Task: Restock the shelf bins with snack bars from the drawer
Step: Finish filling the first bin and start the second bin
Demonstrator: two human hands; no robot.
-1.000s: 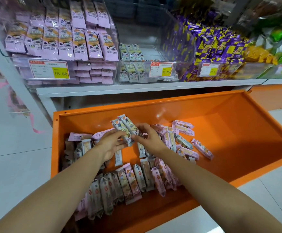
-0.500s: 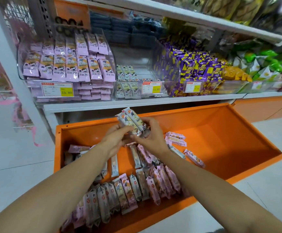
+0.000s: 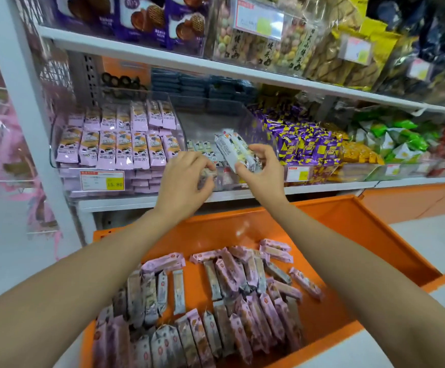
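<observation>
Right hand (image 3: 262, 172) grips white foil-wrapped snack bars (image 3: 236, 152), long axis tilted, just before the clear plastic middle bin (image 3: 266, 134); left hand (image 3: 186, 179) pinches another, blurred.

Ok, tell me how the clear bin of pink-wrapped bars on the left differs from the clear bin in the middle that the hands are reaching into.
The left clear bin of pink-wrapped bars is packed in neat upright rows; the middle clear bin is mostly bare, with a few white-wrapped bars low at its front. The left bin's yellow price tag shows fully; the middle bin's is partly hidden by the hands. Both are transparent and sit on the same white shelf.
</observation>
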